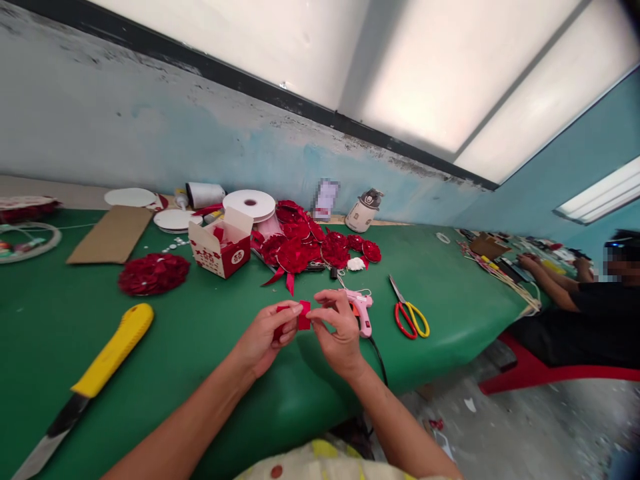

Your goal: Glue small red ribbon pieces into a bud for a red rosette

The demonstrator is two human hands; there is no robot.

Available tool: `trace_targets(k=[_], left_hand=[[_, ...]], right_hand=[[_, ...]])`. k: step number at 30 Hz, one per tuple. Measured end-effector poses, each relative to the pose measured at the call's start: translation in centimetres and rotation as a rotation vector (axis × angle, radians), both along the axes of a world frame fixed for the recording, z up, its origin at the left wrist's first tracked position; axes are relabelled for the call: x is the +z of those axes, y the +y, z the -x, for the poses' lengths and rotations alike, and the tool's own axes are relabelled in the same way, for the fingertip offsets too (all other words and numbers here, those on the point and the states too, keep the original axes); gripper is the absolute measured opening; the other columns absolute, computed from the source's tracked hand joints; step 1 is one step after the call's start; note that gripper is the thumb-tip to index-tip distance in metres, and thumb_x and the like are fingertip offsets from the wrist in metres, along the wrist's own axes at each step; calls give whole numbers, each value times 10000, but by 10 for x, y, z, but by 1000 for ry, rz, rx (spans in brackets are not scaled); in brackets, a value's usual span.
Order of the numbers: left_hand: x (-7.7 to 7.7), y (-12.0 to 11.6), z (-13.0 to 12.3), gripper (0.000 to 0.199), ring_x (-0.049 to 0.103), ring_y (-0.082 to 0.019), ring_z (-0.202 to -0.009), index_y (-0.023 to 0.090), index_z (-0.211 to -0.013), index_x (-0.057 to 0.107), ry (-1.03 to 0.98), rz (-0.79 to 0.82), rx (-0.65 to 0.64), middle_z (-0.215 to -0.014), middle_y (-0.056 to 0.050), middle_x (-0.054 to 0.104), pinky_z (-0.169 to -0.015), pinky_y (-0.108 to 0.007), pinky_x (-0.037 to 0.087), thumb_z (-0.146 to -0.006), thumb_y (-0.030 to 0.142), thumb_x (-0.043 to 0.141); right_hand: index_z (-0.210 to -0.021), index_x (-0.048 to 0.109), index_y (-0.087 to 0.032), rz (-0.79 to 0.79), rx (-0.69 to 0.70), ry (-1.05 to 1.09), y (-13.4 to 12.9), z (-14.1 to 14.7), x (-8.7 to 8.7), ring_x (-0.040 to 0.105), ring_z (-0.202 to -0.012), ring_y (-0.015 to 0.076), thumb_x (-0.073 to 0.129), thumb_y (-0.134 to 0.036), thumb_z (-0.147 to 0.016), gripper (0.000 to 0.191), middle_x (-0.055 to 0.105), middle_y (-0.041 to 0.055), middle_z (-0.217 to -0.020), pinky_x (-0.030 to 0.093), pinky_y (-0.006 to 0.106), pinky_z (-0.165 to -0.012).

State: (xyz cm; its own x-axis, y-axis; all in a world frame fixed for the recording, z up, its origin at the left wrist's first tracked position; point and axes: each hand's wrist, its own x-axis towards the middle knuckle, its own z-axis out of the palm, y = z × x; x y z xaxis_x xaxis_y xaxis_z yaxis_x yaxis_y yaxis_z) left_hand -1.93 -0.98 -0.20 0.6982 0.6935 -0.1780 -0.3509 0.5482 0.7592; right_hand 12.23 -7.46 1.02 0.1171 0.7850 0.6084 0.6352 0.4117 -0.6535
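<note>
My left hand (273, 333) pinches a small piece of red ribbon (304, 315) between thumb and fingers, above the green table cover. On the ribbon's right edge, the thumb and index fingertip of my right hand (337, 330) close together, with the other fingers curved above. Just behind the right hand lies a pink glue gun (367, 313), partly hidden by it. Red fabric flowers (295, 250) are heaped beyond my hands. Left of them stands an open red and white box (223, 250) with red pieces inside.
Scissors (409, 317) with red and yellow handles lie to the right. A yellow-handled knife (107, 360) and a larger red flower (154, 273) lie left. Ribbon rolls (249, 204), cardboard (111, 235) and a bottle (364, 211) line the back. Another person (590, 300) sits far right.
</note>
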Motion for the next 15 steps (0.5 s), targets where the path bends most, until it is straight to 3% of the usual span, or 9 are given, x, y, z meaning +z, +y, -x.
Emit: trace_targets(k=[9,15], left_hand=[[-5,1,-3,206,193,-56,-452,152,-710,585,126,-75,95,-486,81,298,-430,-227,123,-765,341,648],[-7,1,-4,248,196,-62,-455,147,-704,604,259,-158,126,-470,82,286,-438,-231,134,-768,385,631]], right_hand=[[-927,635,-213,107,-31,303,5,-1,-7,562,-863,184,567,-171,-797,152,581,71,-970,479,321,-759],[-804,665,-179,390,-66,499,8,-3,-12,533,-679,147,601,-281,-786,121,592,26,-747,440,265,-630]])
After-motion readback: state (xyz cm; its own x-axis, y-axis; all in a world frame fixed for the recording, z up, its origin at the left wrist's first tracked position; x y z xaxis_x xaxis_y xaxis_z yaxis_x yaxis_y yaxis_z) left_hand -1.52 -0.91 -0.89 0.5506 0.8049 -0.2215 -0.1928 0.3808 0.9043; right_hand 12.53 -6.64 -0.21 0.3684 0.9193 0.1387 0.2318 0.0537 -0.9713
